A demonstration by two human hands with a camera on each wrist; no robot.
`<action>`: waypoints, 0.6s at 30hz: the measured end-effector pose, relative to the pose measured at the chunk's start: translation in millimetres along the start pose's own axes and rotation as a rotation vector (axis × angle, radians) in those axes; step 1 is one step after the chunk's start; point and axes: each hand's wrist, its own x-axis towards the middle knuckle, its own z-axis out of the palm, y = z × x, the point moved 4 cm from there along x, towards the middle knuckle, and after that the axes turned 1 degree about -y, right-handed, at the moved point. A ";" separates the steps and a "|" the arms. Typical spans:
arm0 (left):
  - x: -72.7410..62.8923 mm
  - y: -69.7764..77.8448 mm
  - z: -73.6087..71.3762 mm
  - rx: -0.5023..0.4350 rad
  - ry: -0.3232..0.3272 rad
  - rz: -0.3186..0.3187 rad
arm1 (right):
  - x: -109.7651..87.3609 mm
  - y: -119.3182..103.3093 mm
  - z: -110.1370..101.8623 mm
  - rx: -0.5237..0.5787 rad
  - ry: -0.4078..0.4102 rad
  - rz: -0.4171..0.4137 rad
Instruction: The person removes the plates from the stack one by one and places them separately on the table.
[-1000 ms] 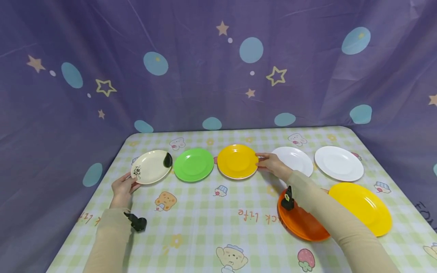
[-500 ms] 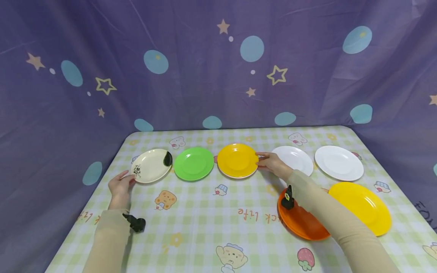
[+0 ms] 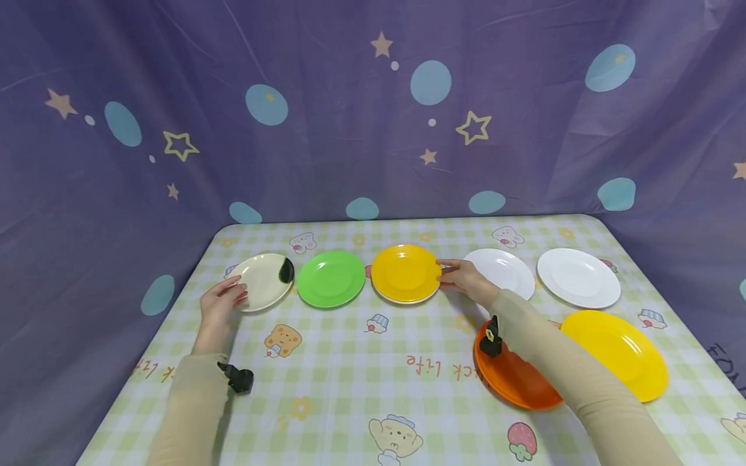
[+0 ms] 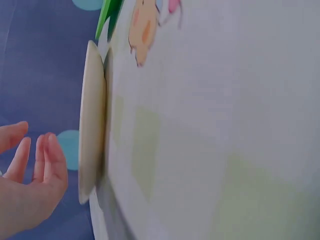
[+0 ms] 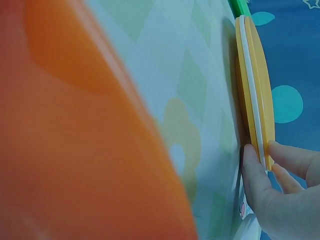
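My left hand (image 3: 221, 304) hovers over the near-left rim of a cream plate (image 3: 265, 281) with a dark leaf mark. In the left wrist view the loosely bent fingers stand a little above the plate (image 4: 92, 125), apart from it. With my right hand (image 3: 466, 283) I pinch the right rim of a small stack topped by a yellow plate (image 3: 403, 272). The right wrist view shows a white plate (image 5: 251, 85) layered between yellow ones, thumb under the edge and fingers on top. Between the cream plate and the stack lies a green plate (image 3: 331, 278).
Two white plates (image 3: 578, 278) (image 3: 507, 268) lie at the back right, one partly behind my right hand. An orange plate (image 3: 519, 378) and a larger yellow plate (image 3: 618, 356) lie nearer, under my right forearm. A checked cloth (image 3: 338, 382) covers the table; a purple curtain (image 3: 326, 175) hangs behind.
My left hand has let go of the cream plate's rim, drawn slightly left, then risen and moved in over the plate. My right hand has stayed at the yellow stack.
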 end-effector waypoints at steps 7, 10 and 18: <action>-4.6 3.0 23.9 0.013 -0.183 0.066 | -1.4 -1.2 1.0 0.015 -0.016 -0.013; -7.9 6.5 38.4 0.040 -0.236 0.091 | -1.2 -1.3 0.6 0.009 -0.014 -0.001; -15.8 11.2 77.1 0.179 -0.271 0.042 | -1.9 -1.9 0.7 0.001 -0.011 0.000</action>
